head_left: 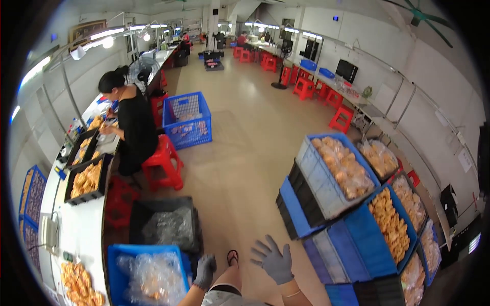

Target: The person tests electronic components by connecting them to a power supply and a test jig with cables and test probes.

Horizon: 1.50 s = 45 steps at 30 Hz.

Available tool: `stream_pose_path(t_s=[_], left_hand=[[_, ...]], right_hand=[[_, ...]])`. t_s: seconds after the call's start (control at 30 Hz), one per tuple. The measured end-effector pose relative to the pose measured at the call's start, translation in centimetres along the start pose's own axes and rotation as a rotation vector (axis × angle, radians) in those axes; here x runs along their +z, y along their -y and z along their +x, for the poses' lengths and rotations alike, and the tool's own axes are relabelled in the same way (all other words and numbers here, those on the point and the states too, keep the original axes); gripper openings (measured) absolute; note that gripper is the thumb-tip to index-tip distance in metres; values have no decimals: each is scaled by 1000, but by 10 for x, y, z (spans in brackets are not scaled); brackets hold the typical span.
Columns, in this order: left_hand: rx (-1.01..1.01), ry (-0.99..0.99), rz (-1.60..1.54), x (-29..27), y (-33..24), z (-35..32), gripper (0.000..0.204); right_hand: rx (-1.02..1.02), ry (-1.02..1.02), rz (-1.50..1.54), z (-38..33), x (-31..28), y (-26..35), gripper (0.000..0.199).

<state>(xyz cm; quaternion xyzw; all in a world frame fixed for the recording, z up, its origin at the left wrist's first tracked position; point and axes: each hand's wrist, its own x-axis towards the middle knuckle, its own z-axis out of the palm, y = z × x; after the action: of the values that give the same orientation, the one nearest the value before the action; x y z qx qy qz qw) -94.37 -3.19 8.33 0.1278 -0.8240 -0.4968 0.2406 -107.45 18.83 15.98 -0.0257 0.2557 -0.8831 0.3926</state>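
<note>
My left hand point(205, 271), in a grey glove, is curled closed beside the right rim of a blue crate point(113, 275), and nothing shows in it. Clear plastic bags point(153, 278) fill that crate, with some orange-tan pieces visible through them. Over the floor, my right hand point(275, 261), also gloved in grey, has its fingers spread and holds nothing. It is nearest the stacked crates on the right, apart from them. A sandalled foot point(233, 257) shows between my hands.
On the right stand stacked crates point(352, 255) of bagged and loose orange-tan pieces. A black crate point(137, 224) holds clear plastic. A person point(135, 122) works at the left bench, near a red stool point(163, 160). Farther off sits a blue basket point(186, 135) on the aisle floor point(240, 178).
</note>
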Motion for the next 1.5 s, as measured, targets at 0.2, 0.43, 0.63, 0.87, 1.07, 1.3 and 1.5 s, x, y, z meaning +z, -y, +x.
stream_pose_path(t_s=[0.2,0.43,0.63,0.87,1.07,1.3,1.5], left_hand=[[-802,193,-650,48,20,142,26],[-427,720,-474,118,46,485,36],[-352,645,471,155,193,740,52],[-1035,460,726,111,530,665,50],[-694,693,965,218,572,852,41],[-190,1024,996,389,610,1093,30],[347,1425,816,150,739,1300,23]], right_hand=[[210,-78,186,163,-21,58,67],[0,-299,459,345,-76,151,41],[-351,-721,629,459,-182,211,38],[22,-751,295,732,-346,299,30],[402,-768,-667,960,-389,310,36],[307,-826,-418,1257,-295,455,30],[844,-1141,-664,1217,-374,441,28]])
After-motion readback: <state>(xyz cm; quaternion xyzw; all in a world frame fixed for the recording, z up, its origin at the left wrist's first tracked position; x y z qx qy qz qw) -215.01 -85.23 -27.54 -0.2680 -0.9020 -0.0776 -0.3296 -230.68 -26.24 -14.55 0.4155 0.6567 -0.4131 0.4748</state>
